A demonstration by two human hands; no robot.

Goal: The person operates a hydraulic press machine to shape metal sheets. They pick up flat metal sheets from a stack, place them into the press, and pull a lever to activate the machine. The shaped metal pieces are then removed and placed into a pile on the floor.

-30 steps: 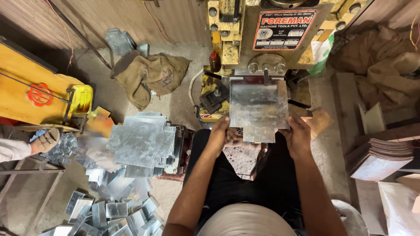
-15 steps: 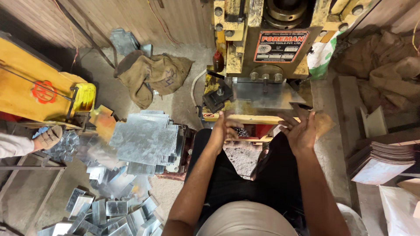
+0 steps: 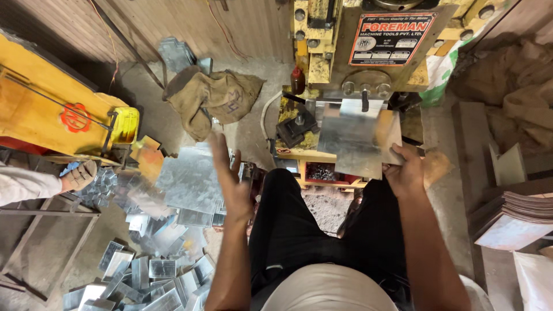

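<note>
A seated worker's right hand (image 3: 408,171) grips a galvanized steel sheet (image 3: 357,141) by its near right corner at the front edge of a yellow power press (image 3: 368,52); the left hand (image 3: 230,175) hangs empty, fingers spread, above stacked sheets (image 3: 187,181).

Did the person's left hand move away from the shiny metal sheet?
Yes. The left hand let go of the metal sheet at the press machine and swung left, over the pile of sheets on the floor.
</note>
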